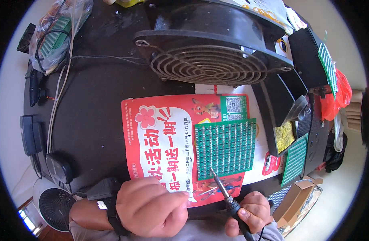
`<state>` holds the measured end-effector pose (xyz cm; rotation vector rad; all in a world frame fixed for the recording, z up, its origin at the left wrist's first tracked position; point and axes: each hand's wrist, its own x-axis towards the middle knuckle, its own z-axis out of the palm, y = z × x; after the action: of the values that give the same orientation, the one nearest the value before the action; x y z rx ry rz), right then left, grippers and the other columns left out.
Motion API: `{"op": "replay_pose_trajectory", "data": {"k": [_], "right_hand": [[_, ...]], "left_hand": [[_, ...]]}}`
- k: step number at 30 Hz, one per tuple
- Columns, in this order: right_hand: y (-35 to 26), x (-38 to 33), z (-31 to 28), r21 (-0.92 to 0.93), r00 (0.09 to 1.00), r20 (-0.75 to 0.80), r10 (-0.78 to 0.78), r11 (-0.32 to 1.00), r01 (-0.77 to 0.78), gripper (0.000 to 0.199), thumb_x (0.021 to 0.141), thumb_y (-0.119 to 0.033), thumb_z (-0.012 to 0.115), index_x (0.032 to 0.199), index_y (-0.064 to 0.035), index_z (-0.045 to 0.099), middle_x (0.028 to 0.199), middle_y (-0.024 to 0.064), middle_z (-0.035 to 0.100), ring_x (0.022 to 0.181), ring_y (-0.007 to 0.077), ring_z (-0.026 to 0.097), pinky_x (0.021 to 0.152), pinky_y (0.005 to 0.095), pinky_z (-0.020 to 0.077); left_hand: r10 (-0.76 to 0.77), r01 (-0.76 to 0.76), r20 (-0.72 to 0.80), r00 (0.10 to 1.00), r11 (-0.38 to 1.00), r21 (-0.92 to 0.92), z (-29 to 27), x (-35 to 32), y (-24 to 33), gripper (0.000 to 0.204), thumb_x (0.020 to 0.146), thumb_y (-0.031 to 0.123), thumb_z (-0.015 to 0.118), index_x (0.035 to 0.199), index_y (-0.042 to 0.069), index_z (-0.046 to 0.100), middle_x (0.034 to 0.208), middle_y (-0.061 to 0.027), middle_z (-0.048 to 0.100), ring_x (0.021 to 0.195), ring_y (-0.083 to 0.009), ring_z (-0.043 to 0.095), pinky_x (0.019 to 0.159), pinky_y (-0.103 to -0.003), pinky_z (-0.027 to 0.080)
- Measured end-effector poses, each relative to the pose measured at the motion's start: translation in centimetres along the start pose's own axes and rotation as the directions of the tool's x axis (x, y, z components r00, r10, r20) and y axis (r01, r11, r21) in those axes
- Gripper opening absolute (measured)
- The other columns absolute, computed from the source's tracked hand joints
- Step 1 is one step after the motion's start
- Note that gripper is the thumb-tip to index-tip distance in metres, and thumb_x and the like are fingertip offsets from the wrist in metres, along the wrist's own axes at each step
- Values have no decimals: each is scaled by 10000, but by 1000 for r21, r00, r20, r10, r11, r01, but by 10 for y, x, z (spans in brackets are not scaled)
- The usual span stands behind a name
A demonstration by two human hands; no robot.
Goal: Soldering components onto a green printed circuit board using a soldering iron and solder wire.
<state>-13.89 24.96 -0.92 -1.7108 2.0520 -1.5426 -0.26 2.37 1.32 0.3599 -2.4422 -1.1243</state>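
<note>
A green circuit board (225, 148) with rows of small parts lies on a red and white printed sheet (133, 152). My right hand (253, 211) grips a soldering iron (233, 207) by its dark handle. The iron slants up to the left, and its tip is over the board's lower left part; whether it touches cannot be told. Left of the iron, my left hand (150, 207) is closed with thumb and forefinger together, near the sheet's lower edge. Anything in its fingers is hidden or too thin to see.
A large black fan with a round wire guard (208, 64) stands beyond the sheet. To the right are a black holder with yellow sponge (284, 137) and another green board (295, 160). Cables (52, 128) run along the left, near a plastic bag (78, 26). A cardboard box (295, 201) sits lower right.
</note>
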Motion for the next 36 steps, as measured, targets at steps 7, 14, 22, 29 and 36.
{"op": "replay_pose_trajectory", "data": {"k": [7, 14, 22, 29, 36], "right_hand": [[-4, -8, -7, -90, 994, 83, 66, 994, -59, 321, 802, -130, 726, 1075, -39, 585, 780, 64, 531, 610, 201, 525, 514, 339, 462], [0, -9, -6, -96, 997, 77, 20, 995, -12, 321, 806, -139, 720, 1080, -33, 588, 783, 59, 515, 599, 189, 504, 498, 327, 442], [-4, -11, 0, -106, 999, -14, 45, 993, -47, 305, 825, -150, 715, 1081, -43, 589, 786, 60, 532, 592, 187, 510, 487, 316, 442], [5, 1, -2, 91, 997, -6, -81, 992, 82, 254, 823, -47, 713, 1017, 66, 595, 766, 106, 543, 547, 232, 515, 474, 355, 430], [7, 1, 2, 78, 995, -47, -91, 992, 95, 245, 818, -44, 715, 1006, 65, 603, 766, 103, 551, 550, 226, 521, 460, 347, 422]], "left_hand": [[-21, 20, 3, 1000, 997, 77, 10, 2, -8, 147, 738, 18, 769, 827, 62, 659, 660, -51, 615, 540, -223, 617, 510, -327, 498], [7, -16, 90, 996, 995, 96, 8, 0, -9, 174, 717, 31, 796, 819, 64, 659, 661, -44, 595, 543, -210, 601, 492, -330, 480], [27, -35, 86, 996, 995, 98, 10, -4, -11, 174, 720, 37, 798, 822, 63, 659, 652, -32, 566, 539, -205, 584, 486, -322, 470], [24, -31, 108, 994, 997, 70, 11, -3, -10, 166, 699, -21, 782, 823, 27, 681, 623, -64, 613, 483, -239, 581, 466, -346, 461], [47, -56, 120, 992, 996, 74, 12, -1, -10, 168, 698, -18, 785, 831, 21, 689, 627, -66, 614, 488, -237, 585, 460, -348, 461]]}}
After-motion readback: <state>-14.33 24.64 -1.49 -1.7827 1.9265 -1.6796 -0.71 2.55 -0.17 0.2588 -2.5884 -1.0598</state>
